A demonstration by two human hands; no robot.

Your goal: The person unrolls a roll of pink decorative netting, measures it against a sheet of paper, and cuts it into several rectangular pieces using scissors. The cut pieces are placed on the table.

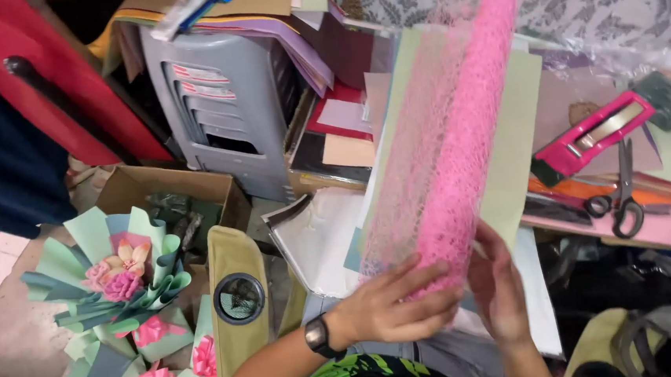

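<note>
At the far left of the frame, red and dark blue cloth (8,117) hangs over a pale floor. Below it, in the lower left, stands a paper bouquet (123,306) of green wrapping with pink flowers and ribbons. Just right of it sits an open cardboard box (170,192), and behind that, upper centre-left, a stack of grey plastic stools (223,102) topped with coloured paper sheets. A patterned grey wall fills the upper right.

In the middle, a roll of pink mesh (465,132) runs diagonally from the top centre-right down to the lower centre, lying over pale green sheets (517,144). The left hand (395,306), wearing a dark wristwatch (317,337), lies flat against the roll's lower end, fingers (429,284) stretched out and slightly spread over the loose mesh. The right hand (500,287) cups the same end from the right side, fingers together, touching the roll.

On the right, a cluttered table (669,228) carries a pink tape dispenser (595,135) and, just below it, black-handled scissors (624,200).
</note>
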